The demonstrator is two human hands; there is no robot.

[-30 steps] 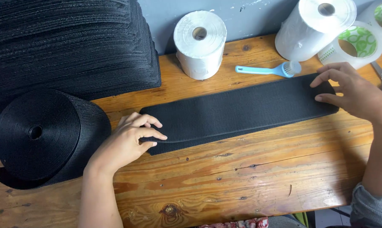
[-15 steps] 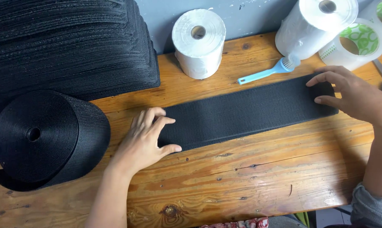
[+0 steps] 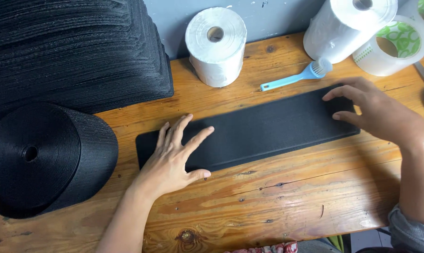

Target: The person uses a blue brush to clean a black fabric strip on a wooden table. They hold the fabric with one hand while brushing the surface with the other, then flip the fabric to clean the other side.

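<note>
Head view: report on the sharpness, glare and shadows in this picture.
Head view: light is soft and even, with no harsh glare on the wooden table; the black strip looks slightly smeared at its edges; the left hand and right hand are fairly sharp; the black stack and black roll lose detail in dark tones; faint shadows lie beneath both hands.

Left hand (image 3: 174,157) lies flat, palm down, fingers spread. Right hand (image 3: 371,110) reaches in from the right, fingers extended, palm down.
</note>
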